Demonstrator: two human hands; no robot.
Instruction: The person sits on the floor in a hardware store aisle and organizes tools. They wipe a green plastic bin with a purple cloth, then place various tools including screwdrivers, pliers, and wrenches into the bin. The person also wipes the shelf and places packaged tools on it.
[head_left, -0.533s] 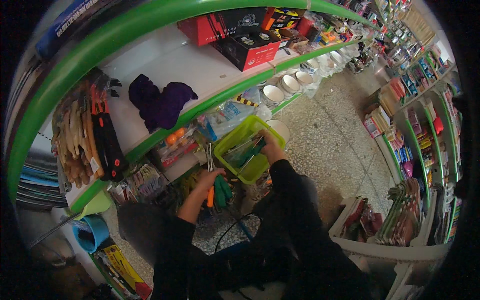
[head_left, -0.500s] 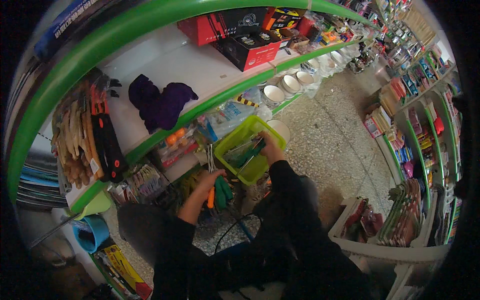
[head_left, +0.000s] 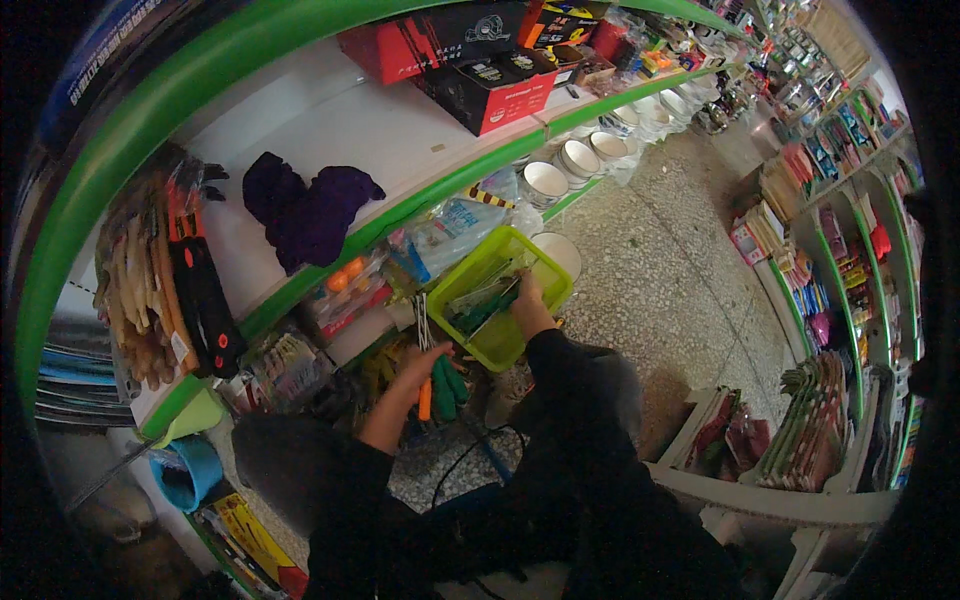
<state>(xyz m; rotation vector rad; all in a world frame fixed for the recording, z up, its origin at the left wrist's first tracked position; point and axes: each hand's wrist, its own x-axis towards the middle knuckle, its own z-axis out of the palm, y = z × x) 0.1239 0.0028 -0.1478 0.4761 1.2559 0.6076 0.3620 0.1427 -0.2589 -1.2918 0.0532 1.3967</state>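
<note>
My left hand [head_left: 420, 368] is closed round a bunch of screwdrivers [head_left: 424, 325], their metal shafts pointing up and their orange and green handles hanging below the fist. In front of me, to the right of that hand, a lime-green plastic basket [head_left: 556, 277] stands tilted in the picture. My right hand [head_left: 530, 298] reaches over its right side, with the fingers closed at a green-handled screwdriver [head_left: 490, 312] inside. Other thin tools lie in the basket; the hand partly covers them.
Above the basket runs a white shelf [head_left: 330, 115] with a green edge, holding a purple cloth [head_left: 305, 208] and red-black boxes [head_left: 490, 92]. Work gloves [head_left: 135, 290] hang at left. White bowls [head_left: 578, 160] stand along the lower shelf. A blue bucket [head_left: 187, 472] is at lower left.
My right hand has moved slightly left and down within the basket, and the green-handled screwdriver now lies lower inside. The left hand keeps its bunch nearly still. The view has shifted a little.
</note>
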